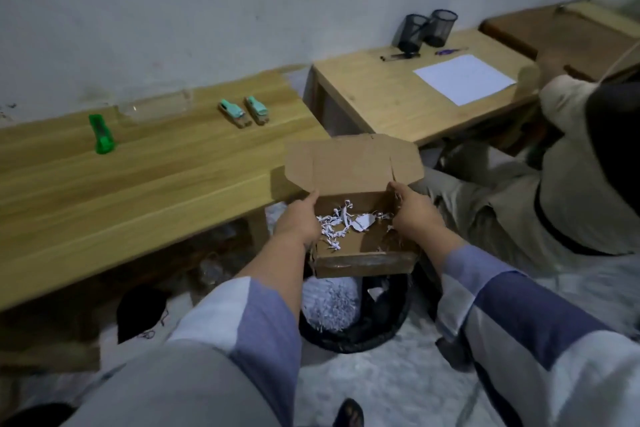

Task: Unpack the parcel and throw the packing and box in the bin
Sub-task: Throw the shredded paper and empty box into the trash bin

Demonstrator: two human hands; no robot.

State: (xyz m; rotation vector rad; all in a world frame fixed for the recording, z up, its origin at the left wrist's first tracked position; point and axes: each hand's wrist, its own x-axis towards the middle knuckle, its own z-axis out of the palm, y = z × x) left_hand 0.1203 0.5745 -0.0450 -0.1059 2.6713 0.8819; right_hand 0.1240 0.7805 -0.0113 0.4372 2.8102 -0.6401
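Observation:
An open brown cardboard box (pixel 360 253) hangs in the air above a black bin (pixel 377 333) on the floor. Its lid flap (pixel 349 163) stands up at the far side. White shredded paper (pixel 341 222) lies loose inside the box. My left hand (pixel 299 222) grips the box's left wall. My right hand (pixel 414 211) grips its right wall. More white shredded paper (pixel 332 305) fills the bin under the box. Two small teal staplers (pixel 242 111) lie side by side on the long wooden table (pixel 138 177).
A green stapler (pixel 102 133) and a clear plastic tray (pixel 152 107) also sit on the long table. A second desk (pixel 398 104) holds two mesh pen cups (pixel 424 29), pens and a white sheet (pixel 464 78). Another person (pixel 540 184) sits at the right.

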